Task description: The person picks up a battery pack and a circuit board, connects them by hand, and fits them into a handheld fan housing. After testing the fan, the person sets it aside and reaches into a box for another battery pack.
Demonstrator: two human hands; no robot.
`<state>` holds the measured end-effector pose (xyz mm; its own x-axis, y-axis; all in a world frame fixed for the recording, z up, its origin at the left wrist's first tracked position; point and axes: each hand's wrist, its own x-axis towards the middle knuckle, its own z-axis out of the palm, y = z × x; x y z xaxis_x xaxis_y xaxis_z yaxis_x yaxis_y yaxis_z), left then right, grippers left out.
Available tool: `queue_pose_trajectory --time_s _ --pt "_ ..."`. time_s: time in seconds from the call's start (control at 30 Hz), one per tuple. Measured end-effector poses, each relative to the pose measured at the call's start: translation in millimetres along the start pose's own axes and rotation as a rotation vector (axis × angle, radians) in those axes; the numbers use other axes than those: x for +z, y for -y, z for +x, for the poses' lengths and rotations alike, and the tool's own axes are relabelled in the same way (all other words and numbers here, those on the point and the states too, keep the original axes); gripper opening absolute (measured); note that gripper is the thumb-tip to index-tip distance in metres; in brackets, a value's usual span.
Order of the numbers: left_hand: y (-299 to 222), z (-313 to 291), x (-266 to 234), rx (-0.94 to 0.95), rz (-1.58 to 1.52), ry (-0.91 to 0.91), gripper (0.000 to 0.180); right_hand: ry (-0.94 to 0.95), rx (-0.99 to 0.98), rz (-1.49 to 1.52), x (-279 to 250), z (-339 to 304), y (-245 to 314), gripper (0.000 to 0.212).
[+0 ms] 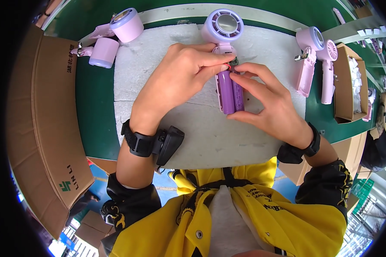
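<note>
A pink and lavender handheld fan (223, 26) lies on the white foam pad, round head away from me, its handle open toward me. Two purple cylindrical batteries (228, 92) lie side by side at the handle. My right hand (272, 100) holds them, thumb at the near end, fingers by the far end. Just beyond them is a small green circuit board (234, 61). My left hand (182, 70) is closed in a pinch by the board, where a bit of red wire (229, 67) shows at its fingertips. What exactly it pinches is hidden by the fingers.
The foam pad (193, 132) covers the middle of the green bench (94, 103). More pink fan parts (105, 52) lie at the far left, and opened fans (306, 73) at the right. A small carton (344, 85) with white pieces stands beyond those. A large cardboard box (51, 107) borders the left.
</note>
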<state>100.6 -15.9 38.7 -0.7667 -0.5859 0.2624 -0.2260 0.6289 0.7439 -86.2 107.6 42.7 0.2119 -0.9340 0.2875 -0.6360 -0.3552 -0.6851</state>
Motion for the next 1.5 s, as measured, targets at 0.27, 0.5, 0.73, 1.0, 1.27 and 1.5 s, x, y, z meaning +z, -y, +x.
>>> queue_pose_trajectory --time_s 0.27,0.5,0.73,1.0,1.27,1.5 --pt "8 0 3 0.108 -0.015 -0.038 0.022 -0.076 -0.046 -0.064 7 -3 -3 0.049" --pt "5 0 2 -0.082 -0.054 0.036 0.03 -0.064 -0.026 -0.042 8 -1 -7 0.044" --pt "-5 1 -3 -0.31 -0.218 0.113 0.04 0.01 0.089 0.026 5 4 -7 0.051" --pt "-1 -2 4 -0.392 -0.319 0.106 0.047 0.089 0.074 0.1 3 9 -12 0.068" --pt "8 2 11 -0.299 -0.334 0.058 0.047 0.099 -0.114 -0.159 -2 5 -12 0.074" --pt "6 4 16 -0.186 -0.313 0.009 0.038 0.134 -0.11 -0.317 -4 4 -12 0.069"
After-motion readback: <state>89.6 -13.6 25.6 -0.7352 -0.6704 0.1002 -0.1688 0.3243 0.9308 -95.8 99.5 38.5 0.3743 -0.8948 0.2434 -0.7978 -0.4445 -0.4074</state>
